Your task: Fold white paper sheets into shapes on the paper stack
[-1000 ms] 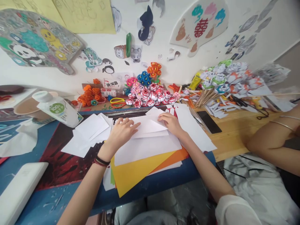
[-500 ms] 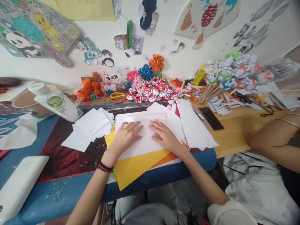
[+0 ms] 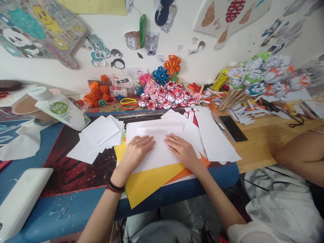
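A white wall (image 3: 106,28) with pasted cutouts (image 3: 152,44) stands behind a wooden tabletop (image 3: 258,138).

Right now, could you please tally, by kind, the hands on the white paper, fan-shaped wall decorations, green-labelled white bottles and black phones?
Left hand and right hand on the white paper: 2
Fan-shaped wall decorations: 2
Green-labelled white bottle: 1
Black phone: 1
Total: 6
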Available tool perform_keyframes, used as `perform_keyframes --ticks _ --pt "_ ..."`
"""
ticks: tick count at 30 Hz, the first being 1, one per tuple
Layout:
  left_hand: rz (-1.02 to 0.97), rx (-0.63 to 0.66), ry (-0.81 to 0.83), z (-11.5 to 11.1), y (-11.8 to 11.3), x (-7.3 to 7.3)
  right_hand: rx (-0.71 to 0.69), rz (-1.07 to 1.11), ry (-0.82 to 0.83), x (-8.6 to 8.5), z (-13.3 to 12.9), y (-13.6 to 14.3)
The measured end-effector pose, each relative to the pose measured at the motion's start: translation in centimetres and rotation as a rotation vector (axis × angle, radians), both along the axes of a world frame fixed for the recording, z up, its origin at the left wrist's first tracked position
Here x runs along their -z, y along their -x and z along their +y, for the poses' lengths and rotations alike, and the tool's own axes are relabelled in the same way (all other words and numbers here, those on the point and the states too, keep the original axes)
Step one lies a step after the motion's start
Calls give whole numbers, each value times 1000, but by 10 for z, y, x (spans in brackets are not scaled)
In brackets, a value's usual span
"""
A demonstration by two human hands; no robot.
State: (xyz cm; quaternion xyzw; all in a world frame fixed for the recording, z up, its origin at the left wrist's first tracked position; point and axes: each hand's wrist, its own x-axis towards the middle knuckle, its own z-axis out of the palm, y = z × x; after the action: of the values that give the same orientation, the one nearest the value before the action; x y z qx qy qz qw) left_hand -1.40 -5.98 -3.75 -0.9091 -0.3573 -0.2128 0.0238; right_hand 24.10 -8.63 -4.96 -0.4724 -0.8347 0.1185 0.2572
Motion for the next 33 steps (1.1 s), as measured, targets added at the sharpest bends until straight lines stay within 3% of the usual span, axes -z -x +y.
perform_keyframes --ticks 21,26,33 --pt "16 -3 -9 -1 1 -2 20 3 -8 -2 -3 3" --pt "118 6 -4 -2 1 -5 -36 100 126 -9 0 -7" --pt "113 -8 42 0 1 -6 -213 128 416 -36 35 -39"
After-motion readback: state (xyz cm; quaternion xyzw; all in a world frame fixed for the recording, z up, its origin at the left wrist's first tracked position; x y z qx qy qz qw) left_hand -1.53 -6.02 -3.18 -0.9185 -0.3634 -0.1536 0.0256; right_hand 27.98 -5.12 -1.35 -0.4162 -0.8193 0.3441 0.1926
